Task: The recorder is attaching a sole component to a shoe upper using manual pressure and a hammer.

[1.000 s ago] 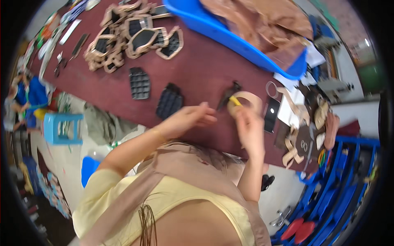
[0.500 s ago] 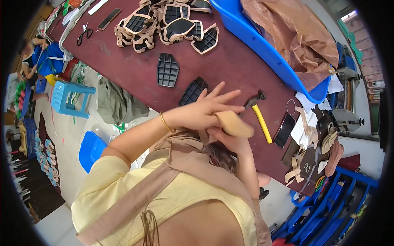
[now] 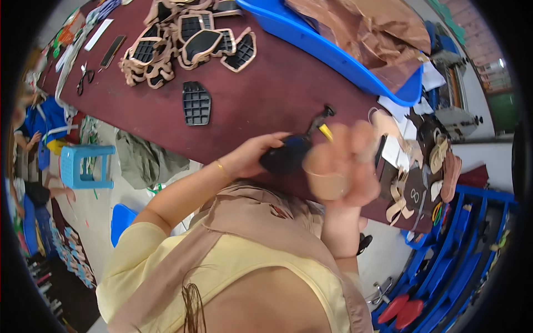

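Observation:
My left hand [image 3: 260,152] grips a black plastic piece [image 3: 286,156] by its left end, above the table's near edge; it resembles the gridded pieces nearby, but its grid is not visible. Close to its right end is my right hand [image 3: 358,175], smeared by motion, its fingers closed around a curved beige strip [image 3: 326,185]. Behind both hands lies a hammer [image 3: 322,117] with a dark head and yellow handle, partly covered by my right hand. A loose black gridded plastic piece [image 3: 197,104] rests farther left on the table.
A pile of black gridded pieces edged in beige [image 3: 150,55] occupies the far side of the dark red table [image 3: 261,100]. Beyond are scissors [image 3: 84,79] and a blue tub [image 3: 333,58] with brown sheeting. Sandals [image 3: 444,158] and straps lie right. A blue stool [image 3: 86,166] stands left.
My left hand has picked up the nearer black plastic piece from the table. My right hand has moved right with the beige strip, and the hands have separated. The head view has shifted.

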{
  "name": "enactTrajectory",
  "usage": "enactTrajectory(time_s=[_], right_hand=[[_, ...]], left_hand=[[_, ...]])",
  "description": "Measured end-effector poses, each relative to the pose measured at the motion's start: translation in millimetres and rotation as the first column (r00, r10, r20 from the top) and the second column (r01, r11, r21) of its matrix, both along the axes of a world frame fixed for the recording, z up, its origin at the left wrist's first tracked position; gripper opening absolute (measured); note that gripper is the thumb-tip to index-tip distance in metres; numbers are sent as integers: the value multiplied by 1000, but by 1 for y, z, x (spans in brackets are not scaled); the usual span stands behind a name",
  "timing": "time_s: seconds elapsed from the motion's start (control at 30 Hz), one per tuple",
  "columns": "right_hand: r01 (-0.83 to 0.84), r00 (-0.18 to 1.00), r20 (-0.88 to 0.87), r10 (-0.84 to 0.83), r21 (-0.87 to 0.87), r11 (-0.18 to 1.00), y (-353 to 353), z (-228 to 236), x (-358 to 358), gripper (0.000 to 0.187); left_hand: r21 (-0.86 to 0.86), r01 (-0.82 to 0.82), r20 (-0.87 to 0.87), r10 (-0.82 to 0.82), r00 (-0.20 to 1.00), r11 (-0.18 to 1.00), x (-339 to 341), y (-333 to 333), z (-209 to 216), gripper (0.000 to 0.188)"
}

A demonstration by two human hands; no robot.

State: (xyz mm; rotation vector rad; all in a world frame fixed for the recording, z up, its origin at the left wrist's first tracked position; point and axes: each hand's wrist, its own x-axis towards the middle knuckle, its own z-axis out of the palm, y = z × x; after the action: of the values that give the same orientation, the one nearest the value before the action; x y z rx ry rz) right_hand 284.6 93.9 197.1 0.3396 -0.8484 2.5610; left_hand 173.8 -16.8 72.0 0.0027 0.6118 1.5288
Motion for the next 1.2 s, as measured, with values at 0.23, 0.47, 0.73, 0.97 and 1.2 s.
enactTrajectory(time_s=[0.23, 0.47, 0.73, 0.97, 1.2], right_hand=[[-146, 892, 443, 92, 90, 985, -39, -7, -11, 33], [366, 628, 578, -521, 371, 854, -16, -53, 41, 16], [499, 551, 259, -793, 659, 562, -8, -60, 33, 16], [481, 529, 270, -804, 685, 547, -9, -57, 26, 15], [490, 475, 255, -842, 718, 494, -8, -59, 23, 14]], left_hand=[[108, -21, -157, 38, 987, 994, 35, 46, -3, 45], [141, -224, -116, 241, 964, 964, 14, 42, 49, 42], [287, -195, -229, 265, 937, 938, 8, 38, 71, 45], [304, -182, -207, 252, 946, 935, 7, 35, 77, 47], [245, -223, -193, 272, 943, 944, 10, 36, 76, 43]])
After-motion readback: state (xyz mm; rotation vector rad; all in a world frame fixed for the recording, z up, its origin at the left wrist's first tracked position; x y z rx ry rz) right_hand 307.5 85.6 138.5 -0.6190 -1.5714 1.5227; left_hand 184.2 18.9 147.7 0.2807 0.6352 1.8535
